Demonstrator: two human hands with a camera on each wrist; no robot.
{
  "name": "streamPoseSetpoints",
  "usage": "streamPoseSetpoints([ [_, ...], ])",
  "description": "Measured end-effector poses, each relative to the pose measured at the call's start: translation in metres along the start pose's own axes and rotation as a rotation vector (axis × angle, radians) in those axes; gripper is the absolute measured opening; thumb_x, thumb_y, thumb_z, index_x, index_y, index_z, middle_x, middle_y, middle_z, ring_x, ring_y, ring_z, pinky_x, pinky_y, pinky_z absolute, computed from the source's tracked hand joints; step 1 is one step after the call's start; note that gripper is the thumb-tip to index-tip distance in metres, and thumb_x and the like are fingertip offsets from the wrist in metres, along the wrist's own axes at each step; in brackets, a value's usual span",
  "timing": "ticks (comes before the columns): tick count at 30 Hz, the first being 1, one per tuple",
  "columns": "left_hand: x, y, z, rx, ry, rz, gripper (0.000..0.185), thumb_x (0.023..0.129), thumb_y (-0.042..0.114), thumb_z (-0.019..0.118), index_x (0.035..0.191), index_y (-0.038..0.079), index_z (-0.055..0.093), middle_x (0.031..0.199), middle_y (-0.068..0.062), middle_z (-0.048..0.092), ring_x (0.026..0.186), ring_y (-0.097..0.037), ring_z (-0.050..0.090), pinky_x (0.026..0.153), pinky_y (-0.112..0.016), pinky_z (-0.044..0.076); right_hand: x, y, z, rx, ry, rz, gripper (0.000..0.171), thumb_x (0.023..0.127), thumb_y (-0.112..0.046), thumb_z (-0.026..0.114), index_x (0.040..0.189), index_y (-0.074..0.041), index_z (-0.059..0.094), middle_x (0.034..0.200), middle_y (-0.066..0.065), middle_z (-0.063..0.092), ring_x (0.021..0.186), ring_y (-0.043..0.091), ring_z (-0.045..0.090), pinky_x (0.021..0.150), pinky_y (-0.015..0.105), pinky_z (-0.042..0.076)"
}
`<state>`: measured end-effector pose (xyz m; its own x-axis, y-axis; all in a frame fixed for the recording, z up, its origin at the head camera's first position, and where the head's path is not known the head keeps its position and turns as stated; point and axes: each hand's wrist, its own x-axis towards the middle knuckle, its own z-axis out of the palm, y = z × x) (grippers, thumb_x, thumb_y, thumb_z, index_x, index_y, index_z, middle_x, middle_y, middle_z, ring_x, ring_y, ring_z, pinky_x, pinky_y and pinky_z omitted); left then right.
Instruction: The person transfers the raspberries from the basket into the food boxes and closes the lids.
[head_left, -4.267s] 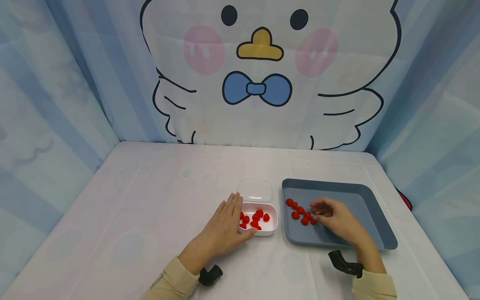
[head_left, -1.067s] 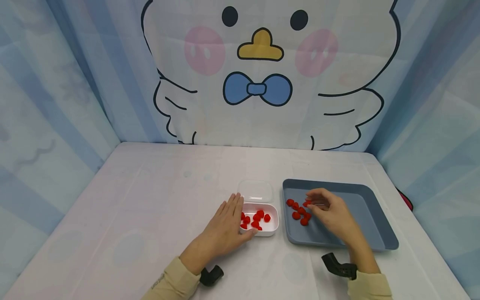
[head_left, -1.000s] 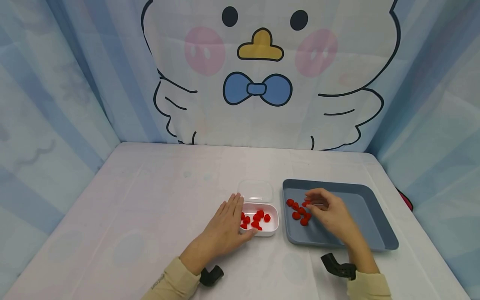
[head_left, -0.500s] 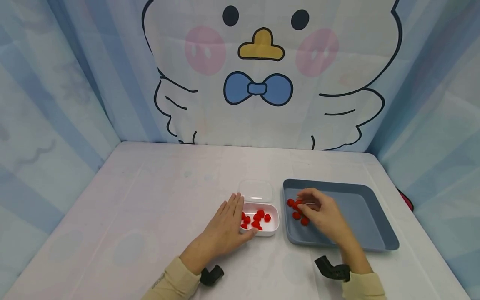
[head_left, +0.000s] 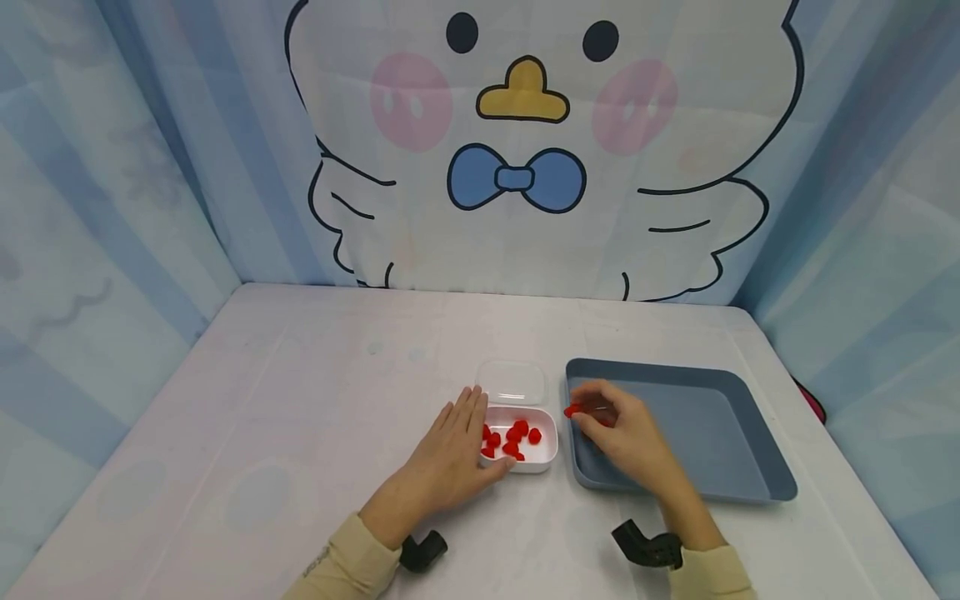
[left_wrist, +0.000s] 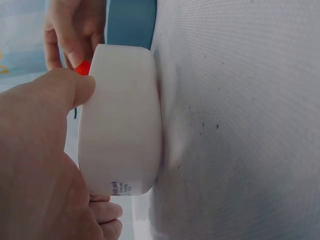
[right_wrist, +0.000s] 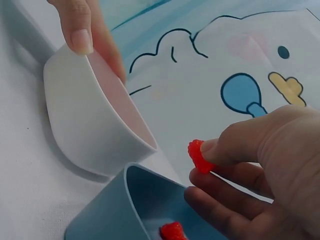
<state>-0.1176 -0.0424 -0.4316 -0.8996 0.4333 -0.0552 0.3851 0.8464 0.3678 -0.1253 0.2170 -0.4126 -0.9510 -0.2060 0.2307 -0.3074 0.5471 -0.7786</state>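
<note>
My right hand (head_left: pixel 626 433) pinches a red raspberry (right_wrist: pixel 200 156) between thumb and fingers, above the left rim of the grey-blue tray (head_left: pixel 720 433). Another raspberry (right_wrist: pixel 173 232) shows inside the tray in the right wrist view; the hand hides the tray's fruit in the head view. My left hand (head_left: pixel 442 467) rests against the left side of a small white box (head_left: pixel 551 442), fingers straight along its wall and thumb over its front rim. Several raspberries (head_left: pixel 521 428) lie spread in the box, some partly covered by that hand.
A clear lid (head_left: pixel 512 382) lies open behind the white box. The tray stands just right of the box, a narrow gap between them. A white cloth covers the table (head_left: pixel 300 400), and printed curtains (head_left: pixel 513 242) enclose its back and sides.
My right hand has moved left across the tray with the raspberry, from over the fruit group to the tray's left rim. The left hand and the box stay in place.
</note>
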Motion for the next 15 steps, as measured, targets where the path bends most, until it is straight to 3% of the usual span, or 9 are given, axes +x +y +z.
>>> streamPoseSetpoints([
  [9,-0.001,0.0,0.0,0.006,-0.009,-0.006,0.098,0.089,0.06,0.059,0.158,0.004,0.017,0.166,-0.012,0.018,0.155,-0.029,0.014,0.124,-0.05,0.019,0.0,-0.007,0.017,-0.027,-0.009,-0.066,0.031,0.087,-0.002,0.073,0.117,-0.005,0.065,0.107,0.004,0.071,0.093,0.017,0.067,0.08,0.024,0.059],
  [15,-0.001,-0.001,0.001,0.019,0.005,0.006,0.097,0.09,0.06,0.059,0.157,0.003,0.018,0.166,-0.014,0.019,0.155,-0.03,0.016,0.124,-0.051,0.02,0.0,-0.011,0.029,-0.022,-0.004,-0.119,0.034,0.086,0.001,0.072,0.119,-0.007,0.064,0.11,0.004,0.07,0.096,0.018,0.068,0.086,0.038,0.06],
])
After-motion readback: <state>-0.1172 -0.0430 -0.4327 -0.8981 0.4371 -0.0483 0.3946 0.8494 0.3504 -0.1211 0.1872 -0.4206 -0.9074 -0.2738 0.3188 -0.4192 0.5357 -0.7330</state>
